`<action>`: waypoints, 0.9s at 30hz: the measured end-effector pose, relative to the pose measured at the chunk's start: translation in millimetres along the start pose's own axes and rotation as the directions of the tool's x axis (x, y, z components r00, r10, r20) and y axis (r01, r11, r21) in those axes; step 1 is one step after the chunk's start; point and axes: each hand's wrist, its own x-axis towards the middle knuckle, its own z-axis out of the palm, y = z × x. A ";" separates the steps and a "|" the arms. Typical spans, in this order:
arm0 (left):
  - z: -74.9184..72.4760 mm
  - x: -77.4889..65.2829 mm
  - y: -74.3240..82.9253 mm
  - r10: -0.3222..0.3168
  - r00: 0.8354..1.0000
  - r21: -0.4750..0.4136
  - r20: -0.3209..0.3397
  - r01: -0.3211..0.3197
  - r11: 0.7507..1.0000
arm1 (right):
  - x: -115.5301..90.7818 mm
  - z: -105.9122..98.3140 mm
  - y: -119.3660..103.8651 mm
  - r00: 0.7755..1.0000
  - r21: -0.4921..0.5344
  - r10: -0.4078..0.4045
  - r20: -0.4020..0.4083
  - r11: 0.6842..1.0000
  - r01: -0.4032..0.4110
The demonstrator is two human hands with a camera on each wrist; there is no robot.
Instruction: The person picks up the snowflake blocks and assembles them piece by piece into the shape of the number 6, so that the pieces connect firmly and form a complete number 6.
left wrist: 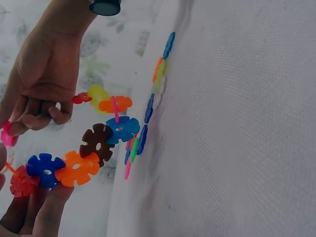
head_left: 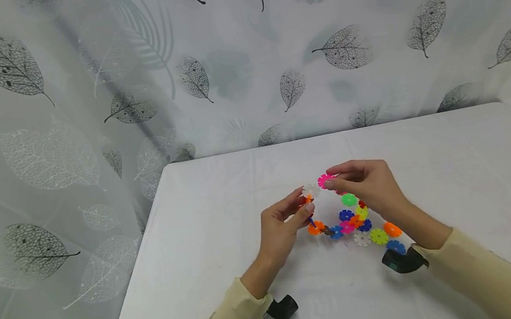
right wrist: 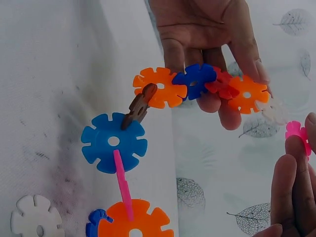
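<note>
My left hand (head_left: 279,232) pinches one end of a chain of interlocking flower-shaped plastic discs, by an orange disc (right wrist: 248,94) and a red disc (right wrist: 223,85). A clear white disc (right wrist: 271,110) stands at that end. From there the chain runs through blue, orange (left wrist: 77,168), brown (left wrist: 97,144), blue (left wrist: 123,129) and pink discs, then orange, yellow and red ones. My right hand (head_left: 371,186) pinches a pink disc (head_left: 324,181) between thumb and fingers. Its edge is at the white disc's edge; whether they are joined I cannot tell.
Loose discs lie on the white-covered table (head_left: 207,231), among them white (head_left: 362,238), yellow-green (head_left: 379,236), orange (head_left: 392,229), blue (head_left: 396,247) and green (head_left: 349,199) ones. A leaf-patterned curtain (head_left: 243,74) hangs behind the table. Black wrist cameras are worn under both sleeves.
</note>
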 end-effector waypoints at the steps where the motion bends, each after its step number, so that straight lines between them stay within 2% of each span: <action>1: 0.3 -0.1 0.0 0.000 1.000 0.000 0.000 0.000 1.000 | -0.1 0.5 -0.3 1.000 -0.001 0.006 -0.004 1.000 -0.006; 11: 1.9 0.4 -1.1 0.027 1.000 0.006 -0.002 -0.027 1.000 | -0.2 6.6 1.2 0.999 -0.008 0.013 -0.040 1.000 -0.013; 22: 1.5 -0.4 -1.2 0.061 0.998 0.045 -0.007 -0.061 0.997 | -5.2 4.6 2.2 1.000 0.048 -0.007 0.026 0.999 0.005; 27: 1.4 -0.2 -2.9 0.066 0.998 0.048 -0.006 -0.065 0.997 | -6.1 4.3 3.8 0.998 0.035 -0.058 0.019 0.998 0.057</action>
